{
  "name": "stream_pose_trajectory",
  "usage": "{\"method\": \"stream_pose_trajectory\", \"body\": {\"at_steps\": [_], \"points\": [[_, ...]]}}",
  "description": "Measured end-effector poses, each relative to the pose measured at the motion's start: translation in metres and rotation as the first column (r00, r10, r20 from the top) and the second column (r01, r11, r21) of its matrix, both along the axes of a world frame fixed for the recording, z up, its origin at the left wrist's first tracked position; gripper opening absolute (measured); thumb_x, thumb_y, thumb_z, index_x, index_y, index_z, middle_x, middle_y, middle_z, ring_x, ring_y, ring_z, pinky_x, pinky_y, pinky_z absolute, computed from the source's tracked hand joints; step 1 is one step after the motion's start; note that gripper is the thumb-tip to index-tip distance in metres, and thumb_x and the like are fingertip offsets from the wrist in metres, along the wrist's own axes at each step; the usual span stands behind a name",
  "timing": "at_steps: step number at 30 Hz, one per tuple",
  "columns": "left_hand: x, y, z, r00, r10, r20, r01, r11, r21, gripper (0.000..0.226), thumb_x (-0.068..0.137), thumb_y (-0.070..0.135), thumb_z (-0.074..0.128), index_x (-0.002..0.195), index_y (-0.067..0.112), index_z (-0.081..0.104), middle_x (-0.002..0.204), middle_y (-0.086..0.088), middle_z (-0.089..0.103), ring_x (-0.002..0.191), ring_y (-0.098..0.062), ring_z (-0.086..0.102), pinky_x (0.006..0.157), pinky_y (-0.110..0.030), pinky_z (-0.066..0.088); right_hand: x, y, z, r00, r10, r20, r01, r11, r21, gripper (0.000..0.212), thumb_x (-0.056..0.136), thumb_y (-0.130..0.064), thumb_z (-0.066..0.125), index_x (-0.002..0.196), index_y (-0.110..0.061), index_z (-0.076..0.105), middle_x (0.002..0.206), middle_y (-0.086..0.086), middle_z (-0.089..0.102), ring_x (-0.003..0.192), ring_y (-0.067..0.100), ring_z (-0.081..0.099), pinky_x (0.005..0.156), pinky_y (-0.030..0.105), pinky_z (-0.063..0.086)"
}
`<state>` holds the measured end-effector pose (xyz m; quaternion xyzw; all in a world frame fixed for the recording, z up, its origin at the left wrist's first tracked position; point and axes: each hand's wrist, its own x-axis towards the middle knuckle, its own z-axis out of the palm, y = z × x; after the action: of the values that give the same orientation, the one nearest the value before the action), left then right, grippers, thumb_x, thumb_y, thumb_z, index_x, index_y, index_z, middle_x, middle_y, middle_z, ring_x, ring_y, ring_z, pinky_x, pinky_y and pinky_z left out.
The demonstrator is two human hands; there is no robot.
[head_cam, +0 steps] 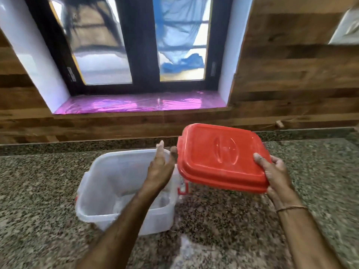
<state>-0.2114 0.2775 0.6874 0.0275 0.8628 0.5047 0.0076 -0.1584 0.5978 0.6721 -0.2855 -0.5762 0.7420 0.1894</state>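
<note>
The flat red plastic lid (pixel 221 158), rectangular with rounded corners and an oval mark embossed on top, is up in the air above the table, tilted so its near edge faces me, and it hangs just to the right of the box it belongs beside. My right hand (pixel 275 175) grips it at the near right corner: the thumb lies on the top face and the fingers curl under the rim. My left hand (pixel 161 167) grasps nothing; its fingers (pixel 160 150) are straight and spread a little, raised right at the lid's left edge, and I cannot tell whether the tips touch it. Below that hand stands the clear, translucent plastic box (pixel 93 216), open at the top, with a small red label on its right wall, under the lid's left corner. The box rests on the speckled grey granite table (pixel 233 220). A thin thread band (pixel 291 208) circles my right wrist. Behind the table runs a brown wood-panelled wall (pixel 291 84), and set into it is a dark-framed window (pixel 143 45) with a shiny pink sill (pixel 136 105).
</note>
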Motion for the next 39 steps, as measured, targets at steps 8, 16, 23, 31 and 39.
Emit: {"method": "stream_pose_trajectory", "body": {"at_steps": [8,16,23,31,39], "points": [[0.003,0.067,-0.052,0.996,-0.042,-0.076,-0.017,0.763,-0.646,0.09,0.101,0.062,0.046,0.167,0.014,0.008,0.175,-0.005,-0.012,0.161,-0.022,-0.013,0.128,-0.053,0.002,0.002,0.093,-0.099,0.986,-0.05,0.16,0.036,0.996,0.085,0.065,0.084,-0.012,0.084,0.136,0.0,0.047,0.128,0.029,0.065,0.104,0.035,0.069,0.088,0.049,0.061],[0.01,0.068,-0.052,0.996,-0.007,-0.094,-0.066,0.66,-0.748,0.091,0.1,0.061,0.049,0.166,0.012,0.012,0.175,-0.005,-0.007,0.162,-0.022,-0.008,0.13,-0.052,0.008,-0.005,0.07,-0.17,0.904,0.121,0.41,-0.261,0.916,0.305,0.061,0.082,-0.031,0.083,0.132,-0.018,0.051,0.123,0.015,0.07,0.101,0.031,0.07,0.091,0.048,0.059],[0.006,0.07,-0.053,0.994,0.012,-0.105,-0.089,0.633,-0.769,0.093,0.098,0.065,0.049,0.167,0.013,0.013,0.175,-0.005,-0.004,0.162,-0.021,-0.006,0.129,-0.052,0.01,-0.001,0.065,-0.178,0.817,0.04,0.575,-0.426,0.713,0.557,0.053,0.09,-0.025,0.076,0.134,-0.003,0.058,0.139,0.02,0.05,0.128,0.038,0.05,0.106,0.041,0.044],[0.008,0.074,-0.052,0.995,0.014,-0.101,-0.085,0.66,-0.746,0.093,0.097,0.065,0.05,0.167,0.015,0.013,0.176,-0.004,-0.001,0.162,-0.022,-0.005,0.13,-0.053,0.011,0.004,0.061,-0.174,0.749,-0.042,0.661,-0.521,0.58,0.627,0.054,0.096,-0.047,0.063,0.14,-0.018,0.05,0.14,0.012,0.051,0.127,0.033,0.051,0.101,0.048,0.046],[0.028,0.055,-0.036,0.98,0.012,-0.197,-0.146,0.719,-0.68,0.094,0.092,0.079,0.04,0.165,0.024,0.022,0.175,-0.004,0.012,0.162,-0.02,0.005,0.128,-0.053,0.012,-0.027,-0.001,-0.103,0.93,0.153,0.335,-0.356,0.601,0.715,0.047,0.1,-0.036,0.061,0.139,-0.01,0.056,0.139,0.014,0.054,0.125,0.031,0.055,0.102,0.041,0.047]]}}
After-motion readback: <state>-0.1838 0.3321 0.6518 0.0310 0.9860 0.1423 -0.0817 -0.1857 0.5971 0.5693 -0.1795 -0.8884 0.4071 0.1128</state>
